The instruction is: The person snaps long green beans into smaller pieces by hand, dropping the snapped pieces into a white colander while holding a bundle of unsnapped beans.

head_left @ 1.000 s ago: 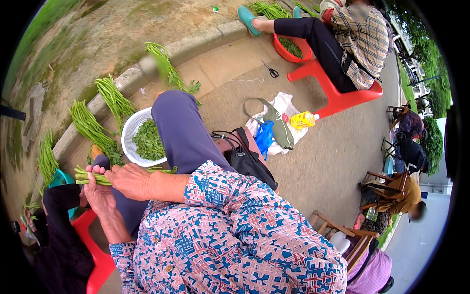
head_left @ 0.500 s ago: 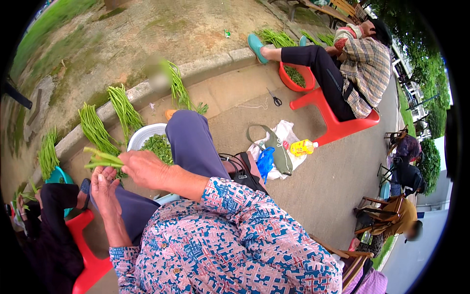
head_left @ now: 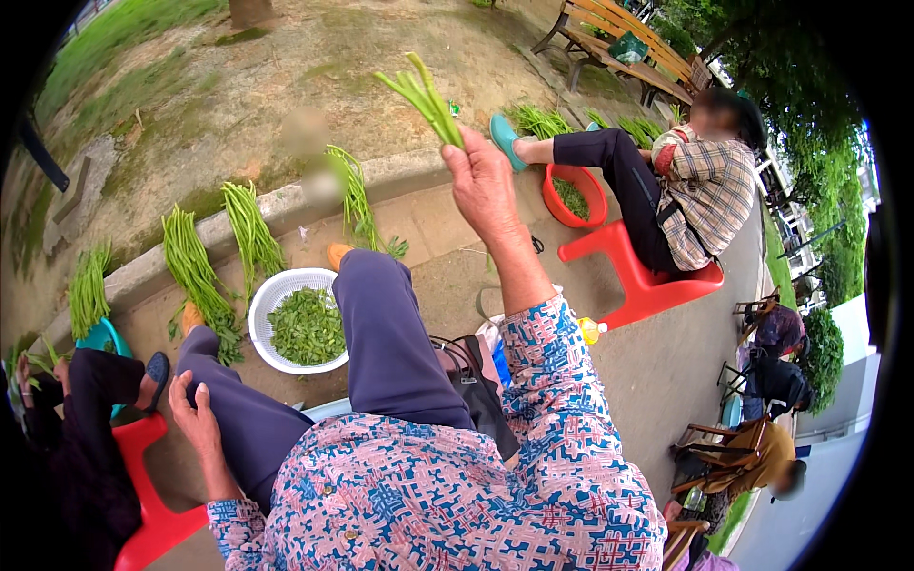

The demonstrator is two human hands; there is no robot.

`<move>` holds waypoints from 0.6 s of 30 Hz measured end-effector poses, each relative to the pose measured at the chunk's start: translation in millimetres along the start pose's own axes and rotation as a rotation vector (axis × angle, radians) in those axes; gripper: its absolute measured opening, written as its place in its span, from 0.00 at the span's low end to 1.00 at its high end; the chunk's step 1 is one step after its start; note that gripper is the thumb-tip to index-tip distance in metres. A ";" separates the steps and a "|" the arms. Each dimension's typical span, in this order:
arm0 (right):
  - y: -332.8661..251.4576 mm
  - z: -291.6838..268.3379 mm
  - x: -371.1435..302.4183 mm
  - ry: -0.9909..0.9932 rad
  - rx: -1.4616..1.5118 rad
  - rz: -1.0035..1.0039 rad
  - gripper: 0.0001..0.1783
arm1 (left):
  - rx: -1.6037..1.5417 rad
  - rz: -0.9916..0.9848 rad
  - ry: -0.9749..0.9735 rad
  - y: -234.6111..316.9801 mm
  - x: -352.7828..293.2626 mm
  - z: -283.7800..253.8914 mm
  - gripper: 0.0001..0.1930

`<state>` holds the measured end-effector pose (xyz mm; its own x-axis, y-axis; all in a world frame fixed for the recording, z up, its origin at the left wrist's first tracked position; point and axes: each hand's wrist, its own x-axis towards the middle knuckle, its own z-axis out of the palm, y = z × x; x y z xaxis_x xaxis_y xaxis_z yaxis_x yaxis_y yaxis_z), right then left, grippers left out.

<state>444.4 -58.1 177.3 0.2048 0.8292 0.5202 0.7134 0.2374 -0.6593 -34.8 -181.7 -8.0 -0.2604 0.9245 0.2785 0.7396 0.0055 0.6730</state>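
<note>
My right hand (head_left: pixel 487 186) is lifted ahead and to the right, closed around a small bunch of green vegetable stalks (head_left: pixel 422 100) whose ends fan out past the fingers. Beside my left thigh, my left hand (head_left: pixel 195 419) hangs with its fingers apart, holding nothing. A white plastic basket (head_left: pixel 260 325) stands on the ground before my knees. Green leaves (head_left: pixel 305 328) lie in it. Long bundles of stalks (head_left: pixel 190 257) rest against the curb beyond it, some with leaves at the near end.
A low curb (head_left: pixel 286 195) crosses ahead. On the right a person in a plaid shirt (head_left: pixel 709 186) sits on a red plastic stool (head_left: pixel 657 276) near a red basin (head_left: pixel 595 200). Another person sits at far left beside a teal basin (head_left: pixel 116 341). A yellow bottle (head_left: pixel 590 330) stands beyond my right arm.
My right hand has swung up and right with the stalks, away from my left hand. The left hand has dropped back toward my thigh, and the basket has come into full view.
</note>
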 end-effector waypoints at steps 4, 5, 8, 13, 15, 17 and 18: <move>32.8 -3.0 -7.5 -0.047 -0.158 0.045 0.11 | 0.198 0.107 -0.086 5.5 -0.5 8.0 0.18; 41.6 2.5 -15.9 -0.077 -0.180 0.073 0.11 | 0.281 0.122 -0.095 7.0 -1.1 12.9 0.19; 74.1 28.3 -50.0 -0.188 -0.164 0.256 0.12 | 0.448 0.070 -0.138 16.1 -1.9 20.8 0.20; 104.8 60.8 -95.5 -0.294 -0.110 0.467 0.12 | 0.527 0.026 -0.183 10.5 1.5 24.3 0.22; 116.7 67.1 -102.0 -0.305 -0.092 0.477 0.12 | 0.549 0.012 -0.199 20.4 5.3 22.3 0.23; 125.1 72.1 -105.0 -0.299 -0.092 0.488 0.13 | 0.584 -0.014 -0.232 28.2 9.1 21.3 0.23; 127.1 75.2 -106.6 -0.299 -0.092 0.496 0.13 | 0.603 -0.029 -0.253 30.1 10.4 21.3 0.23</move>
<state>462.9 -78.2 -2.8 0.3406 0.9399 -0.0228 0.6383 -0.2490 -0.7284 -2.1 -163.7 0.6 -0.1860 0.9814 0.0471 0.9720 0.1768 0.1550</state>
